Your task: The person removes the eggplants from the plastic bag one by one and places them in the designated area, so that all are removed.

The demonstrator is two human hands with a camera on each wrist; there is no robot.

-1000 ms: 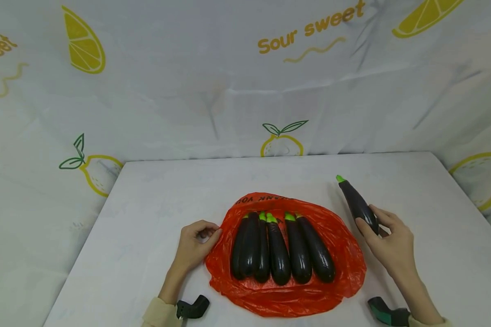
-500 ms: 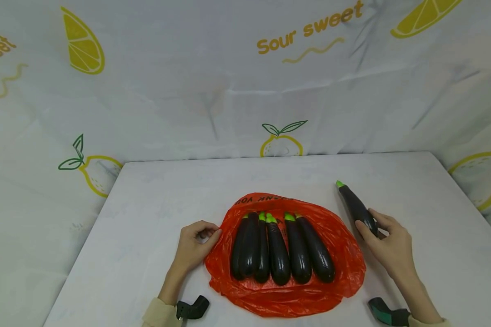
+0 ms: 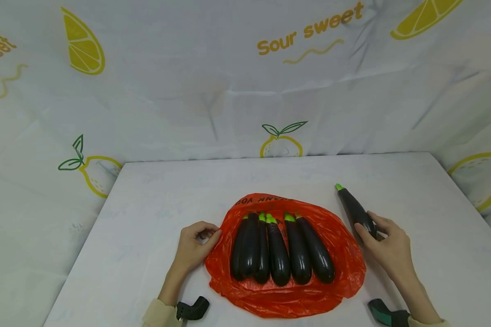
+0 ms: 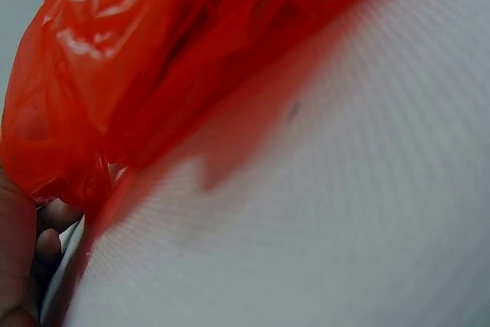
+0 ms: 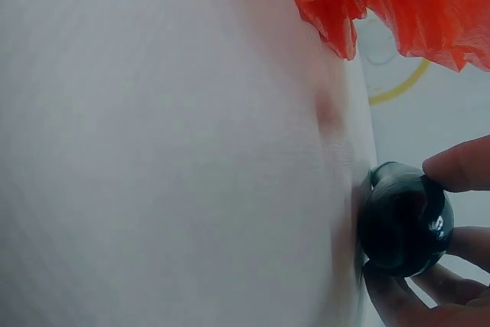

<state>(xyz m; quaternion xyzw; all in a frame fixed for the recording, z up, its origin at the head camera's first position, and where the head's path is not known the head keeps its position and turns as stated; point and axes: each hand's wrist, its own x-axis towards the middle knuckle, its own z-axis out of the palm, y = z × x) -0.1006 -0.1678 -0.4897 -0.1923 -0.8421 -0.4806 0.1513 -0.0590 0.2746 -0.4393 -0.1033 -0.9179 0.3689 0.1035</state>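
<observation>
A red plastic bag [image 3: 286, 304] lies spread on the table with several dark, glossy eggplants [image 3: 279, 254] side by side on it, green caps toward the far edge. My left hand [image 3: 194, 243] pinches the bag's left edge between thumb and fingers; the left wrist view has the gathered red plastic [image 4: 92, 112] at the fingertips. To the right of the bag, my right hand [image 3: 390, 243] holds another eggplant [image 3: 353, 206] by its thick end, its green tip pointing away and to the left. In the right wrist view the eggplant's rounded end [image 5: 406, 223] sits between thumb and fingers, low over the tabletop.
The white table [image 3: 155, 195] reaches back to a hanging white cloth [image 3: 167, 104] printed with lemons and lettering. Dark wrist devices [image 3: 193, 308] are worn at both wrists, close over the table's near side.
My right hand has brought the eggplant slightly down toward the table and nearer to me, its green tip dropping. The left hand and the bag have stayed put.
</observation>
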